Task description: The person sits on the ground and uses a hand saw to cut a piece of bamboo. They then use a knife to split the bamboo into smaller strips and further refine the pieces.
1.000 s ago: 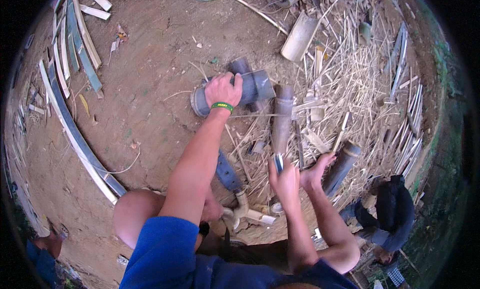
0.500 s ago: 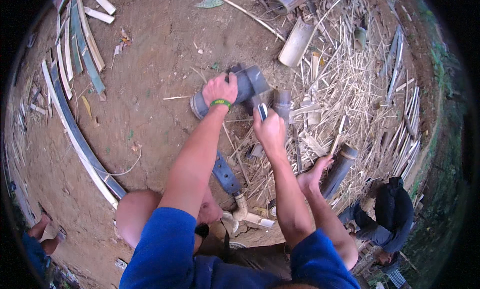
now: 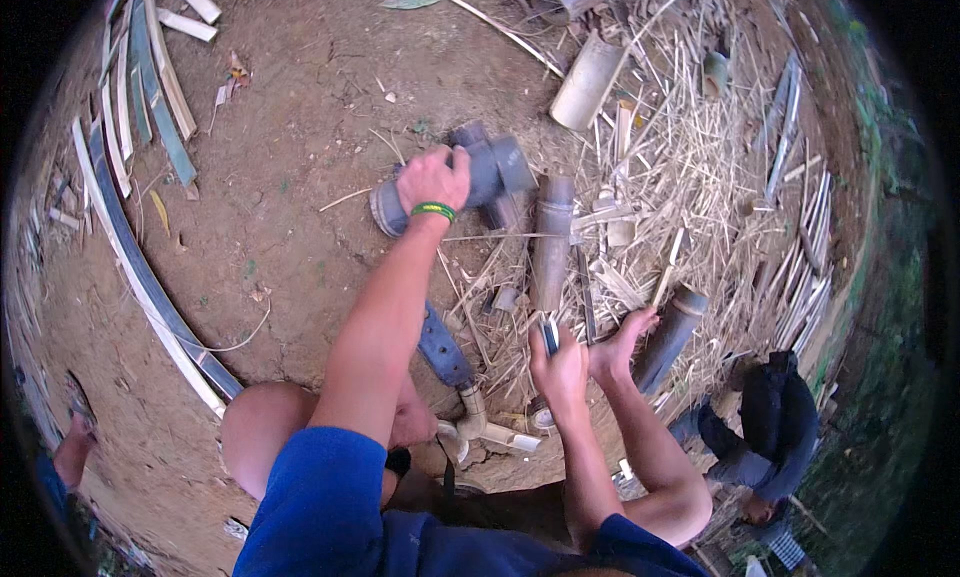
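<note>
My left hand (image 3: 434,181) is wrapped over a thick dark bamboo section (image 3: 500,167), which rests across a second bamboo piece (image 3: 498,215). A green band circles my left wrist. Closer to me, my right hand (image 3: 560,372) grips a hand tool (image 3: 549,334) with a dark and pale handle; its working end is too thin and blurred to make out. Just beyond that hand lies a shorter brown bamboo tube (image 3: 552,242). My bare right foot (image 3: 622,345) is beside the right hand, near another bamboo section (image 3: 672,339).
Bamboo shavings (image 3: 690,167) cover the ground at right, with a split bamboo half (image 3: 587,80) among them. Long bamboo strips (image 3: 150,252) lie at left. A dark flat piece with holes (image 3: 440,345) lies between my arms. Another person (image 3: 765,427) crouches at lower right.
My right hand has drawn back toward me with the tool, away from the held bamboo section's end, uncovering the brown tube. My left hand keeps its grip in nearly the same place.
</note>
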A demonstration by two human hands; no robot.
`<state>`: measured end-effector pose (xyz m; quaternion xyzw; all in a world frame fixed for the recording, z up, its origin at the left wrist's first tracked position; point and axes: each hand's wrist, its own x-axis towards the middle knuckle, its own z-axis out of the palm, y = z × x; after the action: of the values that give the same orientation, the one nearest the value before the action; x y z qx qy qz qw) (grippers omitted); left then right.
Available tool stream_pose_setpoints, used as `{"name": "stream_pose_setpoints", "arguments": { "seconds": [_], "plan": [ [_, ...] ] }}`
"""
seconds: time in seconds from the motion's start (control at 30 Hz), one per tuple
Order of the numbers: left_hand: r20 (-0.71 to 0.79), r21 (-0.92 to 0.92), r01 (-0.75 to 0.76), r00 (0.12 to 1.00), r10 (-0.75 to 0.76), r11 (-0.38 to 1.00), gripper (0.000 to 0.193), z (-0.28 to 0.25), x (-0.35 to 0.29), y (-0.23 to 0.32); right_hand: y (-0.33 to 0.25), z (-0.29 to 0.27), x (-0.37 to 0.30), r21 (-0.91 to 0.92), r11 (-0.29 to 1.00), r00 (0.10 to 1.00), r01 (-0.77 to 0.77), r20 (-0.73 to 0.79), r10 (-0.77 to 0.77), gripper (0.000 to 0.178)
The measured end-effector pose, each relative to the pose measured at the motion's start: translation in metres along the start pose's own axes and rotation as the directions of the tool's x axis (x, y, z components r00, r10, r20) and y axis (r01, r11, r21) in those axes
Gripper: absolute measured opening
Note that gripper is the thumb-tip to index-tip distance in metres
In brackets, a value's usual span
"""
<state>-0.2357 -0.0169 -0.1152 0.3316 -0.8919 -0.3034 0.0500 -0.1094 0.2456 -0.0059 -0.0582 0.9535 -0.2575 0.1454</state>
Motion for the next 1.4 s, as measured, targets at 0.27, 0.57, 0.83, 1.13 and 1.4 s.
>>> {"name": "stream_pose_setpoints", "arguments": {
  "seconds": [0.27, 0.57, 0.83, 1.13, 1.4],
  "plan": [
    [-0.004, 0.026, 0.081, 0.997, -0.081, 0.996, 0.044, 0.004, 0.003, 0.01, -0.025, 0.019, 0.074, -0.052, 0.999, 1.0, -0.012, -0.008, 0.011, 0.038],
    [-0.007, 0.011, 0.069, 0.998, -0.069, 0.998, 0.047, 0.004, 0.007, 0.015, -0.058, 0.014, 0.109, -0.134, 0.99, 0.998, -0.054, -0.02, 0.051, 0.041],
    [0.09, 0.024, 0.072, 0.993, -0.074, 0.997, 0.047, 0.003, -0.002, 0.015, -0.02, 0.016, 0.08, -0.112, 0.99, 0.996, -0.088, 0.0, 0.089, 0.039],
    [0.103, 0.01, 0.035, 0.994, -0.036, 0.999, 0.049, 0.007, -0.015, 0.005, -0.005, 0.004, 0.044, 0.029, 0.995, 0.994, -0.09, 0.066, 0.088, 0.043],
    [0.058, 0.031, 0.084, 0.995, -0.086, 0.996, 0.05, -0.001, 0.007, 0.013, -0.019, 0.051, 0.137, 0.1, 0.995, 0.999, 0.021, -0.041, -0.017, 0.045]
  ]
}}
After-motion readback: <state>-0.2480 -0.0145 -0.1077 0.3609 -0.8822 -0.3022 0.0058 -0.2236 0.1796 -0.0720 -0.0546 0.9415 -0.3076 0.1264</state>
